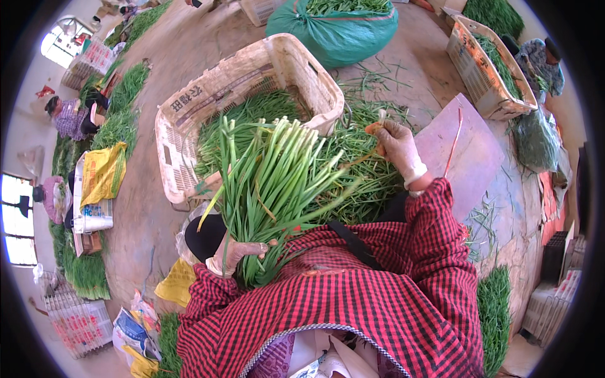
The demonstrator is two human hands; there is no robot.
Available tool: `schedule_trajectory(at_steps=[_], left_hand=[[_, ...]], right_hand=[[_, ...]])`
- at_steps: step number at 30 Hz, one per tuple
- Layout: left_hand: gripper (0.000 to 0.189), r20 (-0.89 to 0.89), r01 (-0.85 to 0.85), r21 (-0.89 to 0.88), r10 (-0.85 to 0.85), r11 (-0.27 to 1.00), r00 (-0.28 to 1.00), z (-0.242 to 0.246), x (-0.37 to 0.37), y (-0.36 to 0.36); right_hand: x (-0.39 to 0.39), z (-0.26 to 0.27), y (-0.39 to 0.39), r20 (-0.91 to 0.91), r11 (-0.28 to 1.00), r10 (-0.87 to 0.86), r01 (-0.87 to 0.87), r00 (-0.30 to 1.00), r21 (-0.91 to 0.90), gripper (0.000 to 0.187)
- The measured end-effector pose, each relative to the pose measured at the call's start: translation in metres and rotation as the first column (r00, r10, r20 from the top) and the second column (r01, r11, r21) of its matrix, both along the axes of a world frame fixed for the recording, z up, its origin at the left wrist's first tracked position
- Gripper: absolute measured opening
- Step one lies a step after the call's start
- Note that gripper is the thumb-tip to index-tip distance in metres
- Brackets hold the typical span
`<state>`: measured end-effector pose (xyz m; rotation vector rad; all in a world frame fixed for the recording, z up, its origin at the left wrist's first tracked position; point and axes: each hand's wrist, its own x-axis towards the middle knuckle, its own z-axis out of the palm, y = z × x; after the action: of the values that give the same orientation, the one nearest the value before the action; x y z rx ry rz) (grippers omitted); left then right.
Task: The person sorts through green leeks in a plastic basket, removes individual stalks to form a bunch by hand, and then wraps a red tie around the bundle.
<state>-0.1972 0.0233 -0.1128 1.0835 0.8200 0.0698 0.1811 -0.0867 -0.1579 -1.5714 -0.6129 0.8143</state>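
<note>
In a thin pale glove, my left hand (238, 255) grips a thick bunch of green leafy stalks, likely garlic chives (279, 184), near its leafy lower part. The pale cut ends fan out away from me. My right hand (397, 144), gloved too, is raised to the right of the bunch, its fingers closed on a yellowish withered leaf (373, 127). Beyond the bunch, a dirty white plastic crate (250, 71) lies with more green stalks (264, 111) inside. A loose heap of stalks (368, 175) spreads between the crate and my lap.
A green woven sack (340, 38) stands beyond the crate. At right are a pale flat sheet (461, 146) and another filled crate (487, 75), with a person (541, 66) behind it. Two people (71, 115) sit at far left near piles of greens (125, 108) and a yellow bag (104, 175).
</note>
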Motion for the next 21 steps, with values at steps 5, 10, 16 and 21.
schedule_trajectory(at_steps=[5, 10, 16, 21], left_hand=[[0.055, -0.029, -0.022, -0.003, 0.022, 1.0, 0.999, -0.006, 0.0, 0.0], [0.06, 0.022, 0.028, 0.042, -0.029, 0.999, 0.999, -0.005, 0.001, -0.004], [0.052, -0.064, 0.092, 0.252, -0.078, 0.963, 0.995, -0.006, -0.008, -0.004], [0.047, -0.105, 0.209, 0.176, -0.193, 0.962, 0.976, -0.016, -0.004, -0.006]], right_hand=[[-0.061, 0.035, 0.008, 0.276, 0.876, 0.475, -0.478, 0.835, -0.062, 0.03], [-0.06, 0.023, 0.016, -0.151, 0.95, 0.309, -0.297, 0.939, 0.096, 0.022], [-0.018, -0.003, 0.007, 0.754, 0.96, 0.277, -0.136, 0.596, -0.245, 0.05], [-0.07, 0.065, 0.017, 0.903, 0.83, 0.378, -0.507, 0.202, -0.234, 0.079]])
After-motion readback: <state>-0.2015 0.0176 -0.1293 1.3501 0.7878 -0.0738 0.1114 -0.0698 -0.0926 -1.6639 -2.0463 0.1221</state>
